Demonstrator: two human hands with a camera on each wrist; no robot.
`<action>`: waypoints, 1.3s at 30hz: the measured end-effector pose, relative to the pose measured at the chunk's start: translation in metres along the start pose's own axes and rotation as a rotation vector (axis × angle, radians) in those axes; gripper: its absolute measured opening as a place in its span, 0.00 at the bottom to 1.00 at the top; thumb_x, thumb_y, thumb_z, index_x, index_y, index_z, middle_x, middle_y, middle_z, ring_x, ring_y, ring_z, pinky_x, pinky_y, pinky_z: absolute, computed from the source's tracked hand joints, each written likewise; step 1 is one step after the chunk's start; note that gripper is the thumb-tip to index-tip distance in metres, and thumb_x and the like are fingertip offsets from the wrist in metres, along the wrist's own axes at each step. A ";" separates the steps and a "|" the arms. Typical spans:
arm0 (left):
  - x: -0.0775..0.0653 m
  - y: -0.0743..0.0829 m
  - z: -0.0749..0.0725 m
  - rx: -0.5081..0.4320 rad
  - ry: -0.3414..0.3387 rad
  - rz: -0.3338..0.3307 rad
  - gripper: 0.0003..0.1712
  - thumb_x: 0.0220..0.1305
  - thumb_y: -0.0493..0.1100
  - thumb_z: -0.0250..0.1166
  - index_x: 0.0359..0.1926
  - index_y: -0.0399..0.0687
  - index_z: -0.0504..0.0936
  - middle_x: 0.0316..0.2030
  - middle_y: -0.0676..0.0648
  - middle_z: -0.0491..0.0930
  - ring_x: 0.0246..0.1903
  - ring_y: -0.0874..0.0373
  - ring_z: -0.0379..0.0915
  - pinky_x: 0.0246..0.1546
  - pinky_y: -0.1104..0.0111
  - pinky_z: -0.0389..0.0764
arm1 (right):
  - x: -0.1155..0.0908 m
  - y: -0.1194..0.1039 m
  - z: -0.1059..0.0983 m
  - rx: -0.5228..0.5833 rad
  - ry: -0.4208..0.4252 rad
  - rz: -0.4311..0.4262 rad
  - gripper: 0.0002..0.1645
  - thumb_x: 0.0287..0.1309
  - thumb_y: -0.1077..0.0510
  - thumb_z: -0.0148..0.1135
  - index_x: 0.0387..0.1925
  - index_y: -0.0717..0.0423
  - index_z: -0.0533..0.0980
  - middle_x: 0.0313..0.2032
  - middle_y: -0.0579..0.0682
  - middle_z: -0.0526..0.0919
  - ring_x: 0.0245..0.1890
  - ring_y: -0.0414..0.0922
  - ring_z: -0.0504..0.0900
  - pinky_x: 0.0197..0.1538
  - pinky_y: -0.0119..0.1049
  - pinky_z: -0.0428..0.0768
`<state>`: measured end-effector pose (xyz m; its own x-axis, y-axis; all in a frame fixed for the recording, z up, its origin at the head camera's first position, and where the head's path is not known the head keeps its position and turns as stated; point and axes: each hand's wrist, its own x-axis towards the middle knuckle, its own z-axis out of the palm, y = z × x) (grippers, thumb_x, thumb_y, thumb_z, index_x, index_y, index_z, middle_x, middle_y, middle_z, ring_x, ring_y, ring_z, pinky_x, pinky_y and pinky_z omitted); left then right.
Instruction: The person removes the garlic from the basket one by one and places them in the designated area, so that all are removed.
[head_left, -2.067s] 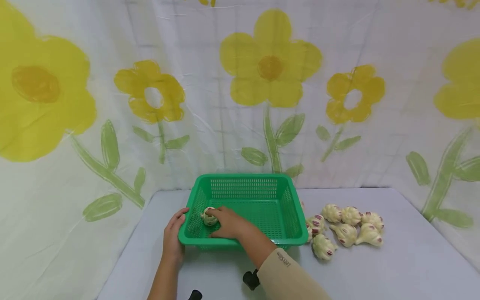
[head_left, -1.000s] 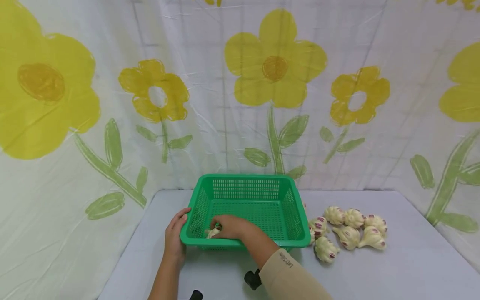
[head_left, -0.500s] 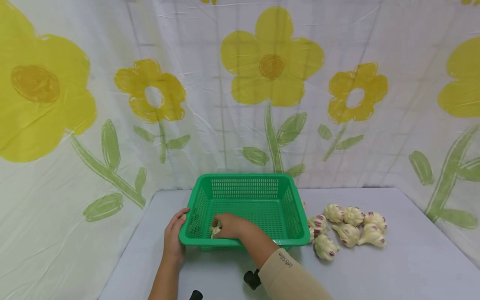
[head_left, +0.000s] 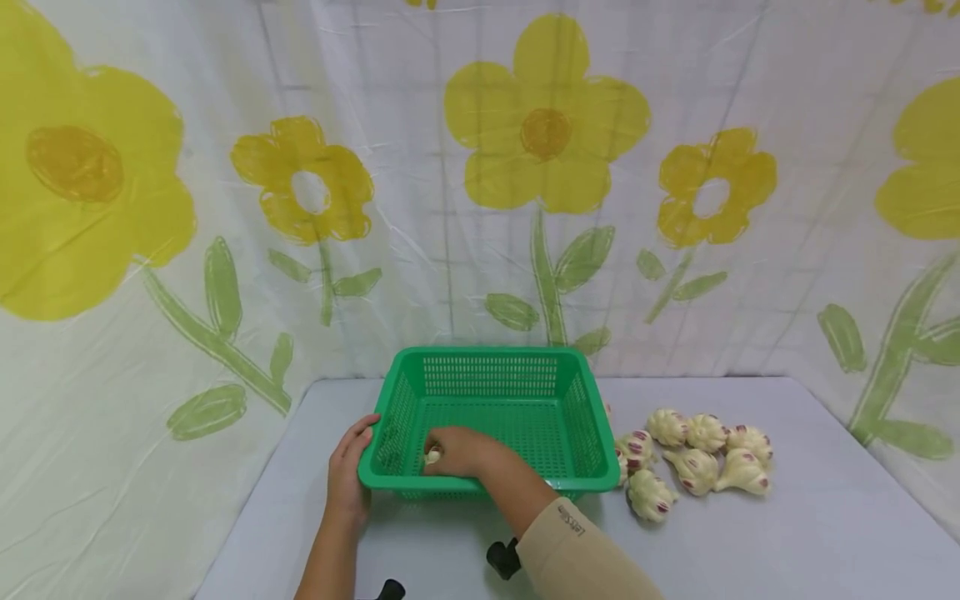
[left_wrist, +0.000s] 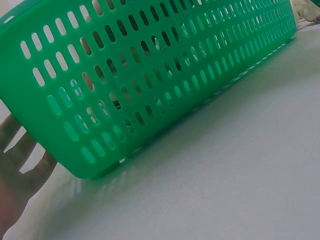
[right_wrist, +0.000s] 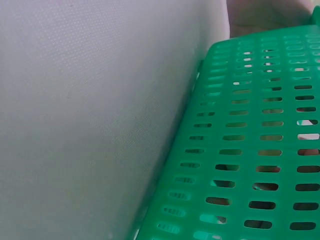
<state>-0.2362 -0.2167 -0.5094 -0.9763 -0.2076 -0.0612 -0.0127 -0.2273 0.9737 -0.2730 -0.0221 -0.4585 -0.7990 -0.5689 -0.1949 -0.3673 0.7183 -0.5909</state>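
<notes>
The green plastic basket (head_left: pixel 487 354), with slotted walls, stands in the middle of the table. My left hand (head_left: pixel 348 479) rests along its left end, fingertips at the rim; in the left wrist view its fingers (left_wrist: pixel 20 152) lie fairly straight against the outer wall. Over the front rim my right arm reaches in. Low near the front left corner, my right hand (head_left: pixel 462 451) grips a garlic bulb (head_left: pixel 432 456), mostly hidden by the curled fingers. In the right wrist view the basket wall (right_wrist: pixel 245 145) covers the right hand and the bulb.
Several more garlic bulbs (head_left: pixel 693 469) with purplish patches lie on the white table (head_left: pixel 810 517) right of the basket, some partly behind its right wall. A white cloth (head_left: pixel 420 283) with yellow flowers hangs behind. Black knobs (head_left: pixel 503 559) show near both wrists.
The right hand has moved the garlic bulb from the basket's left wall towards the front and curled its fingers further round it. The left hand and basket stay in place.
</notes>
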 end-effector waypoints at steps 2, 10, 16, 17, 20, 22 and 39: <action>0.000 0.000 0.000 0.005 0.001 0.004 0.27 0.76 0.55 0.50 0.67 0.44 0.69 0.63 0.54 0.68 0.59 0.62 0.63 0.51 0.76 0.73 | 0.000 0.000 0.000 -0.008 0.009 0.000 0.21 0.59 0.49 0.66 0.52 0.53 0.78 0.44 0.46 0.82 0.44 0.42 0.79 0.44 0.38 0.77; -0.002 -0.002 -0.001 -0.011 0.006 -0.009 0.27 0.76 0.54 0.50 0.67 0.45 0.69 0.64 0.54 0.68 0.60 0.63 0.63 0.51 0.77 0.73 | -0.005 -0.004 0.000 -0.008 0.045 0.012 0.28 0.55 0.39 0.68 0.52 0.50 0.77 0.37 0.43 0.80 0.32 0.38 0.76 0.33 0.33 0.75; 0.001 0.001 -0.001 -0.013 -0.003 0.021 0.27 0.76 0.55 0.50 0.67 0.44 0.69 0.64 0.54 0.68 0.60 0.62 0.63 0.52 0.76 0.73 | -0.002 -0.005 -0.005 -0.022 0.082 -0.017 0.33 0.55 0.37 0.67 0.57 0.53 0.76 0.41 0.44 0.82 0.33 0.37 0.76 0.34 0.32 0.75; 0.002 0.001 -0.001 -0.013 -0.002 0.021 0.27 0.76 0.55 0.50 0.67 0.45 0.70 0.63 0.54 0.68 0.60 0.63 0.63 0.52 0.76 0.73 | -0.002 -0.005 -0.005 -0.026 0.090 -0.026 0.34 0.56 0.37 0.67 0.57 0.53 0.76 0.42 0.45 0.82 0.34 0.37 0.76 0.34 0.32 0.75; 0.002 0.001 -0.001 -0.013 0.001 0.012 0.26 0.76 0.54 0.50 0.66 0.45 0.71 0.63 0.55 0.69 0.59 0.64 0.65 0.51 0.77 0.74 | -0.002 -0.004 -0.005 -0.039 0.131 -0.057 0.33 0.57 0.38 0.66 0.58 0.52 0.76 0.43 0.45 0.81 0.35 0.37 0.75 0.35 0.32 0.74; 0.002 -0.001 -0.002 -0.008 0.003 0.006 0.25 0.76 0.54 0.50 0.65 0.46 0.72 0.62 0.55 0.70 0.59 0.64 0.66 0.51 0.77 0.74 | -0.003 -0.003 -0.003 -0.041 0.164 -0.080 0.33 0.57 0.38 0.66 0.59 0.50 0.75 0.43 0.45 0.79 0.35 0.37 0.74 0.34 0.31 0.74; 0.003 -0.005 -0.002 0.021 0.011 0.015 0.26 0.76 0.55 0.50 0.65 0.46 0.72 0.64 0.53 0.69 0.59 0.64 0.66 0.51 0.77 0.75 | -0.032 0.000 -0.012 0.112 0.394 -0.194 0.31 0.60 0.36 0.64 0.61 0.42 0.76 0.52 0.46 0.79 0.39 0.37 0.77 0.34 0.30 0.76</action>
<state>-0.2384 -0.2182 -0.5144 -0.9740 -0.2212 -0.0485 -0.0025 -0.2036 0.9790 -0.2530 0.0006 -0.4429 -0.8489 -0.4769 0.2278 -0.4913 0.5534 -0.6725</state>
